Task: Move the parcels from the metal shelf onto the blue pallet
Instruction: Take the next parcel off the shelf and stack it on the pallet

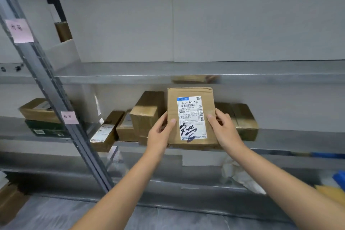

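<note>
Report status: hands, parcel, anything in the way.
Left hand and right hand grip the parcel by its sides. Parcel at the shelf front, label toward camera. Other boxes close behind, none in front.

The white label [191, 117] on the parcel [192, 115] reads "530- D5 A32", with barcodes below. Handwriting on two pink notes [19, 31] on the shelf post is unreadable.
</note>
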